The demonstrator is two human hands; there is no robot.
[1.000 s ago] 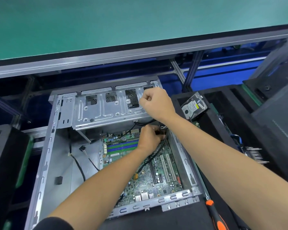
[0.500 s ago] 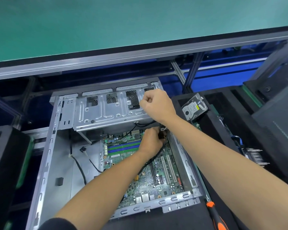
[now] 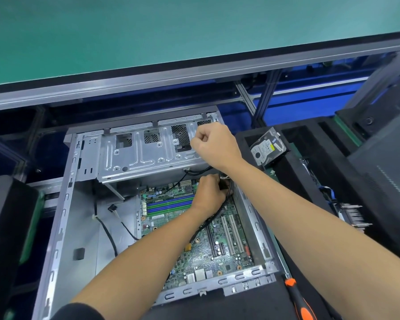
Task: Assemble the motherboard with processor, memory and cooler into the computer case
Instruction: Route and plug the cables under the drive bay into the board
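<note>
An open grey computer case (image 3: 62, 215) lies flat with a green motherboard (image 3: 217, 257) inside it. Blue and green memory slots (image 3: 171, 204) show left of my left hand (image 3: 209, 195). That hand reaches to the board's far right corner and is closed on a black cable (image 3: 201, 229) and its connector. My right hand (image 3: 215, 146) is a closed fist resting on the right end of the silver drive cage (image 3: 136, 158); nothing shows inside it. Black wires run under that wrist.
A hard drive (image 3: 267, 146) leans in a black foam tray (image 3: 310, 181) right of the case. An orange-and-black screwdriver (image 3: 298, 301) lies at the case's near right corner. A finned metal part (image 3: 353, 215) sits farther right. A green-topped bench (image 3: 148, 31) spans the back.
Both hands stay almost in place. My left hand has shifted slightly toward the far right corner of the board, still on the cable.
</note>
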